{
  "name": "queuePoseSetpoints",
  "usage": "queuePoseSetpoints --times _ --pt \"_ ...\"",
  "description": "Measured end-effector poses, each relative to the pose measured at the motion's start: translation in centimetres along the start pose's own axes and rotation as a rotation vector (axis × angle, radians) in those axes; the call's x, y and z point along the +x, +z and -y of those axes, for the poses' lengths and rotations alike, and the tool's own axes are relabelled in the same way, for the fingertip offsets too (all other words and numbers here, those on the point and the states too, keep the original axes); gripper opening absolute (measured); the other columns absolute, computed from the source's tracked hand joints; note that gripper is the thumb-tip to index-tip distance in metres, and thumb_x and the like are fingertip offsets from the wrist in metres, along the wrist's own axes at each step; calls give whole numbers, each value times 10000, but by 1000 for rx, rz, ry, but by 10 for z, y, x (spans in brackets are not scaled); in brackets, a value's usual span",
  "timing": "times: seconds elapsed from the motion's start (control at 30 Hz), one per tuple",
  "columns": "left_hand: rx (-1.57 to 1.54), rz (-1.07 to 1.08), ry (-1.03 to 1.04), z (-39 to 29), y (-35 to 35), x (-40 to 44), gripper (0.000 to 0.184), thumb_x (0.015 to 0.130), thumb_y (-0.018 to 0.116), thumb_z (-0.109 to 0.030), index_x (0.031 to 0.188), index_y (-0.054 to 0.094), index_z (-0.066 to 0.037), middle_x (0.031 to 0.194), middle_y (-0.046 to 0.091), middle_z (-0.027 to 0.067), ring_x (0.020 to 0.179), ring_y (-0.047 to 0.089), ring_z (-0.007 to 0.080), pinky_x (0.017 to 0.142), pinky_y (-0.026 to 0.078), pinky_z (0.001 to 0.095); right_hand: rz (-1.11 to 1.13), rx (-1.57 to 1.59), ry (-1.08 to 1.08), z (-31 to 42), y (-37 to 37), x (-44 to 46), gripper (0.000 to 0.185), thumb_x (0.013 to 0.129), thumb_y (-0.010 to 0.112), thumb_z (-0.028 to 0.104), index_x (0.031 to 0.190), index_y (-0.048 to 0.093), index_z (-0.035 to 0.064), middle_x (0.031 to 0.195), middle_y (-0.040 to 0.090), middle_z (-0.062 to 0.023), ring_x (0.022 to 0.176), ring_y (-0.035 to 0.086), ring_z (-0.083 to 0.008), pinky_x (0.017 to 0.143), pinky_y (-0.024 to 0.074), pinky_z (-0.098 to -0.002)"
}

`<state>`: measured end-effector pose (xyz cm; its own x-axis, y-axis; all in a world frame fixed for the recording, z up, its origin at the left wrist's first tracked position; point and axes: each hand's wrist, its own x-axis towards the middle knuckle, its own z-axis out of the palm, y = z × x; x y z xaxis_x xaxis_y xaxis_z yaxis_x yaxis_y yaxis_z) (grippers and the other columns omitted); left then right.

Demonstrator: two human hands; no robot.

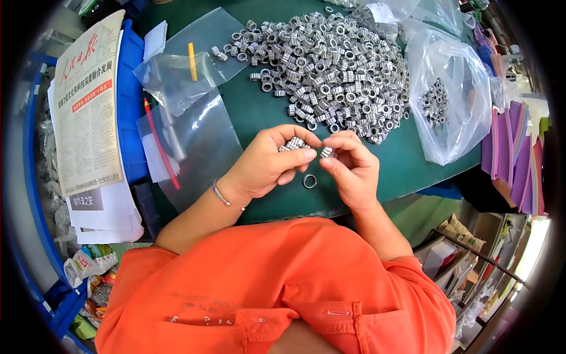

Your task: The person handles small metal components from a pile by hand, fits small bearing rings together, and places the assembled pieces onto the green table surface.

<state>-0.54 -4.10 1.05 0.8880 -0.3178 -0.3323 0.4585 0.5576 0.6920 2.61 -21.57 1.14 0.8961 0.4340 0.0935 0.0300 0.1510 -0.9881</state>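
Note:
My left hand (268,160) is closed around several small ribbed metal rings (293,144), which show between the thumb and fingers. A single metal ring (326,152) is pinched between the thumb and forefinger of my right hand (354,165), close to my left fingertips. Below and between the hands, one loose ring (309,181) lies flat on the green table (271,203). Beyond my hands spreads a large heap of the same rings (336,65).
A clear plastic bag (451,138) with more rings stands right of the heap. Clear plastic sheets (203,141), a yellow pen (192,62) and a red pencil (160,141) lie to the left, beside a newspaper (88,135) on a blue bin (131,106).

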Motion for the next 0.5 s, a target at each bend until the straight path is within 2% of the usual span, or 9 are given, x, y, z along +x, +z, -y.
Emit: queuePoseSetpoints --times 0.13,0.2,0.23,0.5 --pt "-74 -15 -8 -1 1 0 225 821 549 -36 1042 541 9 705 549 58 506 460 42 392 323 137 -28 119 29 -9 0 -3 171 747 614 -90 904 566 -43 941 523 -84 793 531 -105 676 461 -216" --pt "-22 -44 43 -2 3 -1 241 818 559 -38 1054 532 8 720 564 67 503 461 40 385 318 135 -33 277 151 -6 1 -2 173 743 612 -98 901 565 -47 918 554 -98 796 572 -128 678 497 -229" --pt "-8 -42 31 -4 4 -2 229 818 566 -43 1040 529 2 726 573 72 514 480 38 373 314 132 -42 270 140 -8 1 -3 172 743 604 -108 901 565 -52 905 574 -107 789 597 -148 688 521 -245" --pt "-75 -89 39 -1 1 0 158 823 556 -21 977 530 4 766 598 96 587 564 68 358 329 136 -70 280 122 -13 -2 -5 176 736 607 -117 896 571 -54 895 582 -108 784 598 -147 702 520 -248"
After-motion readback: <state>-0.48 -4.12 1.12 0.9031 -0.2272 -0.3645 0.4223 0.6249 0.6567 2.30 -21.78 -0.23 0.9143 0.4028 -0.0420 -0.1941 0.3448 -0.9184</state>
